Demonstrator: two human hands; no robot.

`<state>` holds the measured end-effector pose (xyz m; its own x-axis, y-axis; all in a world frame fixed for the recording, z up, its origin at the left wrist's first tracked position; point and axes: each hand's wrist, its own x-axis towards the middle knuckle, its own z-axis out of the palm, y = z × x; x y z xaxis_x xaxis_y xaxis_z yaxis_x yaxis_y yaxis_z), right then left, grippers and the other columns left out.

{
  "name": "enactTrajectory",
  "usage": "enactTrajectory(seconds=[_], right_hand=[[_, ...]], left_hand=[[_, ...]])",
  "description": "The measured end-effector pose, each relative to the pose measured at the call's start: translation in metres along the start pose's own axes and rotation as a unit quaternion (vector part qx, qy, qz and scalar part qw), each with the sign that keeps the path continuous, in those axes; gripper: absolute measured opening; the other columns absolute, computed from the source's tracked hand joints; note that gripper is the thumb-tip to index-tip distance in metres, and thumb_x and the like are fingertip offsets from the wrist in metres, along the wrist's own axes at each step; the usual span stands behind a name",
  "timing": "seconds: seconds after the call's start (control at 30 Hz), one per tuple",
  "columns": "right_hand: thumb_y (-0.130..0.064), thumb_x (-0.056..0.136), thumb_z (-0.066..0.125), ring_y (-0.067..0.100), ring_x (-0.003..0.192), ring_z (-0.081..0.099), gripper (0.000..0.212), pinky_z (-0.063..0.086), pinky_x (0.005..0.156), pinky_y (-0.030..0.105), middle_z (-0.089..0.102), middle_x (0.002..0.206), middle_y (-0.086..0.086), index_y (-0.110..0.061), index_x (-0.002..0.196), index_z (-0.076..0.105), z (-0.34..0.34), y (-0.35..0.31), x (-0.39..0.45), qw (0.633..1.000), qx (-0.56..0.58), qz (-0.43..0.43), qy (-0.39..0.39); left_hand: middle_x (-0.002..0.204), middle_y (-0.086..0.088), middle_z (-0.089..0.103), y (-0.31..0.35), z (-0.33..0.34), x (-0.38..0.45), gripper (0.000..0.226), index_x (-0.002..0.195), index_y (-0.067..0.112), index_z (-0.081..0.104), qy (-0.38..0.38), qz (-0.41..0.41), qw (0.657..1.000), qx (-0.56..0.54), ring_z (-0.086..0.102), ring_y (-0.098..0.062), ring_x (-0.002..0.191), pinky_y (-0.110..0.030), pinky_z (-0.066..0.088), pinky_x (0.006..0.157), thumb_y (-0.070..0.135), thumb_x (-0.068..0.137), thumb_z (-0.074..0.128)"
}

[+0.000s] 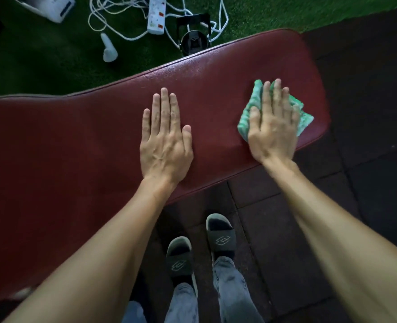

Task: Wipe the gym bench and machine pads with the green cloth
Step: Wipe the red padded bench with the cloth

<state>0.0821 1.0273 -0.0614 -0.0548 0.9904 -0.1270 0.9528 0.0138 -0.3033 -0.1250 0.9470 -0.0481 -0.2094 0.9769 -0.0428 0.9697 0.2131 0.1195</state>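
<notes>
A dark red padded gym bench (pixel 88 136) runs across the view from lower left to upper right. My left hand (pixel 166 138) lies flat on the middle of the pad, fingers straight and together. My right hand (pixel 273 127) presses flat on a folded green patterned cloth (pixel 306 116) near the bench's right end. The cloth shows around my fingers and on both sides of the palm; its middle is hidden under the hand.
Beyond the bench, on green artificial turf, lie a white power strip (pixel 156 16) with tangled white cables, a white plug (pixel 109 51), a white box (pixel 50 7) and a black metal stand (pixel 194 36). Dark rubber floor tiles (pixel 367 113) surround the bench's right end. My feet in black slides (pixel 220 236) stand below.
</notes>
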Motion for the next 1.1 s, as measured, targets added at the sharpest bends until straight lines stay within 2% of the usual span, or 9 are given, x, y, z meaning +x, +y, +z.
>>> enactTrajectory(seconds=[0.1,0.27,0.43,0.53,0.67,0.8,0.9,1.0,1.1], right_hand=[[-0.047,0.105,0.029,0.021,0.161,0.005,0.066,0.005,0.129,0.046,0.006,0.174,0.002,-0.023,0.165,0.013,0.009,-0.038,-0.017,0.994,0.003,-0.110,-0.007],[-0.046,0.110,0.025,0.022,0.159,0.018,0.057,0.019,0.128,0.047,0.023,0.171,0.003,-0.023,0.163,0.026,0.013,0.018,-0.064,0.951,-0.056,-0.304,-0.011],[-0.053,0.105,0.018,0.019,0.160,0.011,0.066,0.009,0.129,0.048,0.014,0.173,0.000,-0.024,0.164,0.020,0.014,-0.018,-0.018,0.999,0.027,0.003,0.032],[-0.062,0.102,0.027,0.021,0.161,0.005,0.075,0.006,0.130,0.050,0.006,0.174,0.001,-0.023,0.165,0.014,0.020,-0.053,-0.031,0.988,0.004,-0.152,-0.010],[-0.049,0.109,0.033,0.018,0.157,0.025,0.058,0.024,0.127,0.047,0.029,0.169,-0.001,-0.022,0.160,0.034,0.021,-0.016,-0.079,0.944,-0.019,-0.329,0.005],[-0.038,0.108,0.043,0.014,0.151,0.036,0.050,0.020,0.128,0.031,0.045,0.160,-0.002,-0.017,0.153,0.046,0.012,-0.001,-0.080,0.967,0.142,-0.210,-0.015],[-0.029,0.106,0.051,0.014,0.137,0.053,0.044,0.042,0.117,0.035,0.059,0.147,0.006,-0.012,0.147,0.053,-0.019,-0.031,-0.078,0.946,0.316,-0.062,-0.040],[-0.043,0.105,0.050,0.017,0.120,0.066,0.044,0.056,0.100,0.045,0.066,0.135,0.001,-0.019,0.142,0.056,-0.086,-0.054,-0.099,0.916,0.399,-0.015,-0.031],[-0.038,0.107,0.049,0.009,0.116,0.066,0.040,0.053,0.102,0.033,0.068,0.130,-0.002,-0.018,0.141,0.057,-0.179,-0.051,-0.139,0.925,0.380,0.004,0.014]], left_hand=[[0.173,-0.011,0.005,0.003,0.003,0.002,0.068,0.164,0.006,0.009,0.005,-0.007,1.000,0.002,0.003,-0.023,0.161,-0.043,0.006,0.131,0.035,0.105,0.024],[0.173,-0.011,0.005,0.000,0.003,0.001,0.068,0.164,0.006,0.010,0.009,0.000,1.000,-0.006,0.003,-0.022,0.161,-0.043,0.006,0.131,0.035,0.105,0.023],[0.173,-0.012,0.006,0.000,0.005,0.000,0.067,0.164,0.005,0.011,0.009,0.003,1.000,0.001,0.005,-0.024,0.160,-0.043,0.007,0.131,0.035,0.105,0.022],[0.173,-0.011,0.006,-0.002,0.002,0.001,0.065,0.164,0.006,0.012,-0.003,0.008,1.000,-0.014,0.004,-0.022,0.160,-0.041,0.005,0.131,0.034,0.106,0.021],[0.173,-0.010,0.003,-0.014,-0.008,-0.008,0.063,0.164,0.007,0.010,-0.033,0.019,0.999,-0.039,0.001,-0.020,0.160,-0.037,0.001,0.131,0.030,0.107,0.023],[0.173,-0.008,-0.005,-0.022,-0.030,-0.020,0.063,0.164,0.009,0.002,-0.108,0.028,0.992,-0.065,-0.008,-0.017,0.160,-0.034,-0.004,0.130,0.030,0.108,0.022],[0.173,-0.010,0.001,-0.008,-0.071,-0.027,0.064,0.164,0.008,0.007,-0.157,0.039,0.983,-0.083,-0.003,-0.019,0.160,-0.034,0.000,0.130,0.037,0.108,0.015],[0.172,-0.012,0.013,0.020,-0.131,-0.035,0.060,0.162,0.009,0.021,-0.189,0.081,0.976,-0.075,0.004,-0.022,0.160,-0.036,0.002,0.130,0.039,0.111,0.020],[0.162,-0.011,0.041,0.056,-0.207,-0.043,0.052,0.150,0.012,0.049,-0.158,0.146,0.975,-0.046,0.018,-0.028,0.158,-0.041,0.005,0.130,0.038,0.109,0.032]])
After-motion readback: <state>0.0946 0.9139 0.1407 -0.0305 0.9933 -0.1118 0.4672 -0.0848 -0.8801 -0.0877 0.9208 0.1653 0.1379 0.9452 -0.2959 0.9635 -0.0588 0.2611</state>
